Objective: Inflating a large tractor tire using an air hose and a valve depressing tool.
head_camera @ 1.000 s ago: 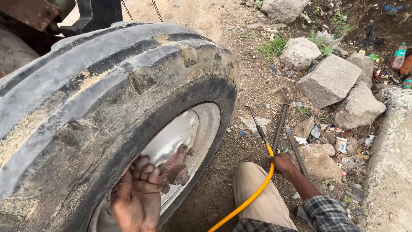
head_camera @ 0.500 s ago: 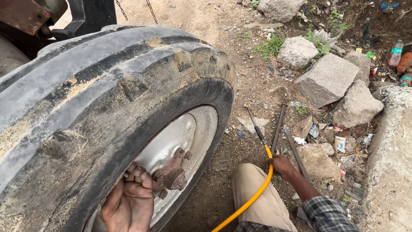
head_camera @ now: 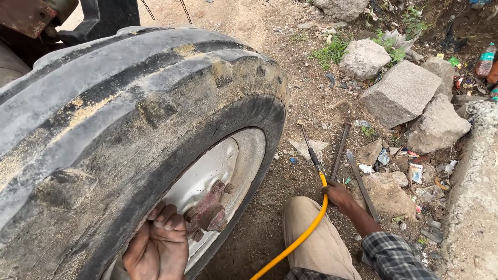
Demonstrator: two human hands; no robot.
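A large worn black tyre point(head_camera: 119, 129) on a silver rim point(head_camera: 207, 176) fills the left of the head view. My left hand point(head_camera: 155, 246) rests flat against the rim, fingers beside the rusty red hub point(head_camera: 210, 210). My right hand point(head_camera: 340, 194) is down on the dirt at the right, closed around a yellow hose point(head_camera: 303, 233) near its dark metal nozzle point(head_camera: 311, 150), which points away along the ground. My knee in tan trousers point(head_camera: 316, 243) sits between the two hands.
Two metal bars point(head_camera: 340, 150) point(head_camera: 363, 186) lie on the ground beside my right hand. Big grey stones point(head_camera: 402, 93) and litter crowd the right side, with a concrete kerb point(head_camera: 474, 197) at the far right. Vehicle frame and chains are at top left.
My left hand has slid lower on the rim, below the hub. The view has shifted slightly; my right hand stays on the hose.
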